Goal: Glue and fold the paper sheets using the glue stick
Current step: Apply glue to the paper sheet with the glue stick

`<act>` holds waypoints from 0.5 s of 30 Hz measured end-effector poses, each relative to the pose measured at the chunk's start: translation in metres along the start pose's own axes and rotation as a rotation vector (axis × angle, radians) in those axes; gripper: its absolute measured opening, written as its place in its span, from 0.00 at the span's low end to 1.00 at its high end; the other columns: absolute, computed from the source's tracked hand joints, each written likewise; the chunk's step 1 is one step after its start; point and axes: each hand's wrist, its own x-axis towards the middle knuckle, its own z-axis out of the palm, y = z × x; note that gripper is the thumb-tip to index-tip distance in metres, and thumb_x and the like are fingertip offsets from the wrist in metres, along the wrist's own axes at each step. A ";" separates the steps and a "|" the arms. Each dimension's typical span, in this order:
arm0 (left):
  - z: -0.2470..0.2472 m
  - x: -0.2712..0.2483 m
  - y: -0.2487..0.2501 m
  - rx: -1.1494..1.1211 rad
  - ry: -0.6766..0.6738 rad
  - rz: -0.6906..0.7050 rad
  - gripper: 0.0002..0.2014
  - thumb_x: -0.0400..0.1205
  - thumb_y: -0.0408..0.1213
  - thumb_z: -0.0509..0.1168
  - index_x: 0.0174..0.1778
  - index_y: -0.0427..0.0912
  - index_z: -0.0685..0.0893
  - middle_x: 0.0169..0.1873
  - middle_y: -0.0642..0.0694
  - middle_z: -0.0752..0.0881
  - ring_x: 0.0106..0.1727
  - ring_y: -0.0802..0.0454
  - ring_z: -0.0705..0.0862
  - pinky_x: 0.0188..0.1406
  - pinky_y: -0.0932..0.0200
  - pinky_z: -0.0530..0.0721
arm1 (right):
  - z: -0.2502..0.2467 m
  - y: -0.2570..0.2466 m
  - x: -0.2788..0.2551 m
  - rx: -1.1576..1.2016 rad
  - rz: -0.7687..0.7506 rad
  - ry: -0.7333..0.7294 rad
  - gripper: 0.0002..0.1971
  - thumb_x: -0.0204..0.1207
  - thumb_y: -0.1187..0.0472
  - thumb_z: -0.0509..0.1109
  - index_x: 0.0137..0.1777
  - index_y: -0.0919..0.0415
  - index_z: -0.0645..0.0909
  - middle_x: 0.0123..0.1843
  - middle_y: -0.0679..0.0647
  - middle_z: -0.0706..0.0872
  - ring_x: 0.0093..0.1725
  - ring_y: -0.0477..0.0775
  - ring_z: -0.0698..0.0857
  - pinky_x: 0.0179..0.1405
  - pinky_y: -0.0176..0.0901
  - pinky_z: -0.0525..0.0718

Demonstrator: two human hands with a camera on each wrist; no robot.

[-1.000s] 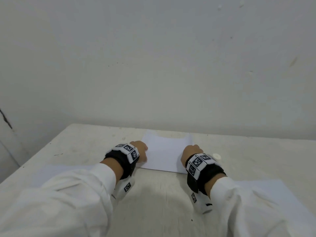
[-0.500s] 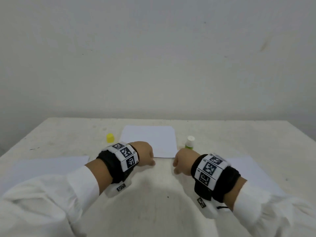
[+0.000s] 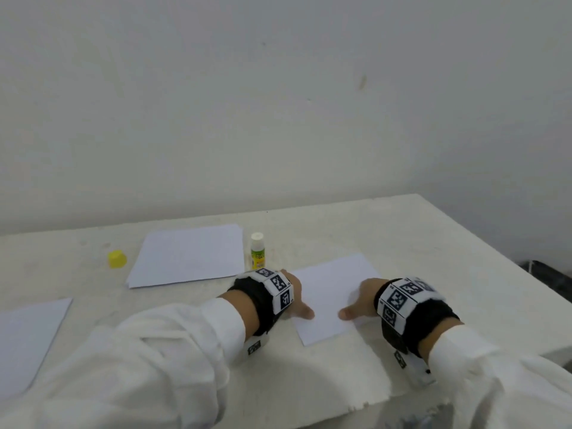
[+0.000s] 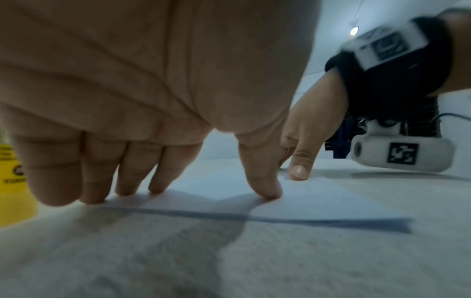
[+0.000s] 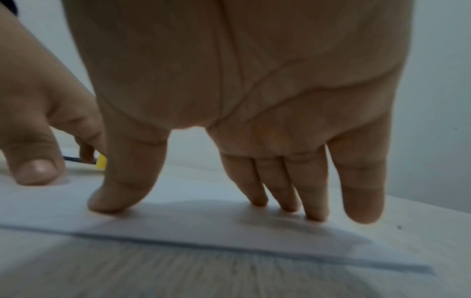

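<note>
Here both hands rest on one paper sheet [image 3: 328,297] lying on the white table [image 3: 418,243] to the person's right. The left hand [image 3: 294,297] and right hand [image 3: 360,300] each show the grip spread — fingers straight, tips pressing the paper, thumbs pointing toward each other. The wrist views show what the head view hides: the left fingertips [image 4: 122,187] and the right fingertips [image 5: 288,203] touch the sheet near its edge, which casts a thin shadow line. Only the head view takes in the glue stick [image 3: 257,250], upright and uncapped just beyond the left hand, a second sheet [image 3: 188,255] beside it, the yellow cap [image 3: 117,259] further left, and a third sheet [image 3: 24,339] at the near left.
</note>
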 end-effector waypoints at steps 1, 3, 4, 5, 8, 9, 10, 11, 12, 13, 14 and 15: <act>-0.002 0.002 0.001 0.011 -0.021 -0.013 0.36 0.76 0.66 0.63 0.66 0.37 0.78 0.61 0.39 0.82 0.59 0.40 0.81 0.56 0.53 0.78 | -0.001 -0.002 -0.001 0.007 -0.001 -0.001 0.34 0.73 0.35 0.67 0.68 0.63 0.76 0.68 0.58 0.81 0.67 0.58 0.79 0.64 0.46 0.75; -0.005 0.003 0.004 0.007 -0.032 -0.023 0.34 0.77 0.63 0.64 0.64 0.35 0.79 0.58 0.39 0.84 0.53 0.42 0.82 0.53 0.54 0.79 | -0.001 -0.002 0.000 0.007 -0.007 0.000 0.33 0.74 0.36 0.67 0.67 0.63 0.77 0.67 0.59 0.82 0.67 0.58 0.80 0.62 0.45 0.76; -0.006 0.003 0.006 -0.008 -0.021 -0.028 0.34 0.78 0.61 0.65 0.66 0.34 0.77 0.60 0.38 0.83 0.54 0.42 0.82 0.54 0.53 0.78 | -0.001 -0.002 0.001 0.001 -0.011 -0.003 0.32 0.75 0.37 0.67 0.66 0.63 0.78 0.67 0.59 0.82 0.67 0.58 0.80 0.62 0.45 0.76; -0.006 0.002 0.009 -0.019 -0.004 -0.039 0.36 0.78 0.59 0.66 0.70 0.31 0.72 0.64 0.37 0.80 0.60 0.40 0.81 0.57 0.52 0.78 | -0.001 -0.001 0.002 -0.005 -0.015 -0.007 0.31 0.75 0.37 0.67 0.66 0.63 0.78 0.66 0.58 0.82 0.66 0.58 0.80 0.61 0.45 0.76; -0.008 -0.002 0.017 -0.034 0.033 -0.062 0.47 0.80 0.56 0.66 0.81 0.26 0.51 0.77 0.33 0.67 0.74 0.37 0.72 0.70 0.47 0.72 | 0.000 -0.002 0.005 -0.035 -0.017 -0.012 0.32 0.75 0.37 0.67 0.66 0.63 0.78 0.66 0.58 0.82 0.66 0.58 0.80 0.61 0.46 0.76; -0.009 -0.003 0.018 -0.039 0.027 -0.065 0.49 0.80 0.55 0.66 0.81 0.25 0.45 0.80 0.32 0.63 0.76 0.36 0.69 0.72 0.46 0.70 | 0.000 -0.002 0.006 -0.042 -0.020 -0.013 0.31 0.75 0.37 0.67 0.66 0.63 0.78 0.66 0.58 0.82 0.66 0.58 0.80 0.60 0.46 0.76; -0.009 -0.004 0.018 -0.044 0.019 -0.069 0.50 0.81 0.55 0.65 0.81 0.26 0.42 0.81 0.32 0.60 0.77 0.36 0.68 0.73 0.46 0.69 | -0.001 -0.002 0.007 -0.044 -0.024 -0.013 0.31 0.75 0.37 0.67 0.66 0.64 0.78 0.66 0.58 0.83 0.66 0.58 0.80 0.58 0.46 0.75; -0.009 -0.003 0.018 -0.054 0.014 -0.072 0.50 0.81 0.55 0.65 0.81 0.26 0.41 0.81 0.32 0.59 0.77 0.36 0.68 0.72 0.47 0.70 | -0.001 -0.002 0.008 -0.047 -0.029 -0.010 0.31 0.75 0.37 0.67 0.66 0.64 0.78 0.65 0.58 0.83 0.66 0.58 0.81 0.55 0.45 0.75; -0.009 -0.004 0.018 -0.066 0.012 -0.071 0.51 0.81 0.55 0.65 0.81 0.26 0.41 0.81 0.31 0.59 0.77 0.36 0.69 0.72 0.48 0.70 | -0.002 -0.002 0.008 -0.048 -0.032 -0.006 0.31 0.75 0.37 0.68 0.65 0.64 0.79 0.62 0.58 0.84 0.65 0.58 0.81 0.53 0.44 0.74; -0.009 -0.006 0.018 -0.078 0.011 -0.074 0.51 0.81 0.55 0.65 0.81 0.26 0.41 0.81 0.31 0.59 0.76 0.37 0.69 0.71 0.49 0.71 | -0.001 -0.002 0.009 -0.050 -0.031 -0.005 0.31 0.74 0.37 0.68 0.65 0.65 0.79 0.58 0.58 0.84 0.65 0.58 0.81 0.53 0.44 0.73; -0.009 -0.007 0.018 -0.088 0.016 -0.077 0.51 0.81 0.55 0.66 0.81 0.26 0.40 0.81 0.31 0.59 0.76 0.37 0.69 0.71 0.50 0.71 | -0.001 -0.002 0.010 -0.053 -0.033 -0.007 0.31 0.74 0.37 0.68 0.65 0.64 0.79 0.53 0.57 0.82 0.65 0.58 0.81 0.52 0.44 0.73; -0.010 -0.008 0.018 -0.098 0.021 -0.081 0.52 0.81 0.55 0.66 0.81 0.25 0.40 0.80 0.31 0.60 0.76 0.37 0.70 0.70 0.50 0.71 | -0.001 -0.002 0.012 -0.055 -0.033 -0.011 0.31 0.74 0.37 0.68 0.63 0.64 0.79 0.50 0.56 0.80 0.64 0.58 0.82 0.52 0.44 0.73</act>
